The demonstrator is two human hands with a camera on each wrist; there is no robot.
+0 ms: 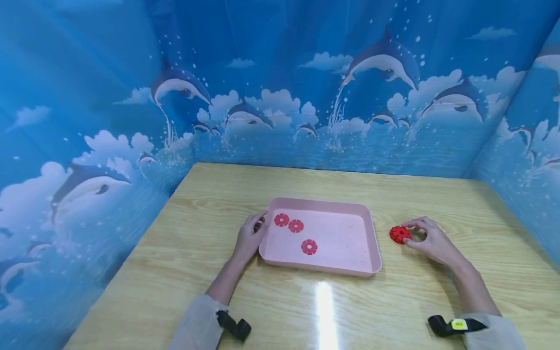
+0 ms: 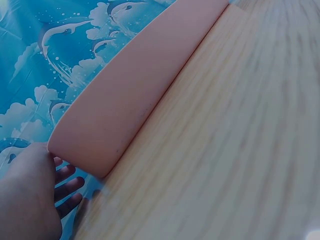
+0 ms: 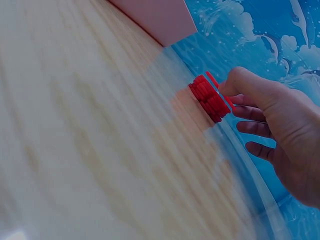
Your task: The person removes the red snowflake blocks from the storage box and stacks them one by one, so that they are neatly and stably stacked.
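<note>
My right hand (image 1: 430,238) pinches a red notched disc (image 3: 220,91) between thumb and fingers, at the right of the tray. In the right wrist view, this disc stands slightly apart from a stack of several red notched discs (image 3: 207,100) on the table. My left hand (image 1: 251,236) is at the left side of a pink rectangular tray (image 1: 321,270), touching its wall. In the left wrist view its fingers (image 2: 70,189) hang loosely outside the tray corner; the thumb is mostly hidden. Three red discs lie flat in the tray's left half, one of them being the front disc (image 1: 309,247).
The wooden table (image 1: 183,243) bears the tray at its middle. A blue curtain (image 1: 284,73) printed with dolphins and clouds hangs behind the table and along both sides. A bright light reflection lies on the table in front of the tray.
</note>
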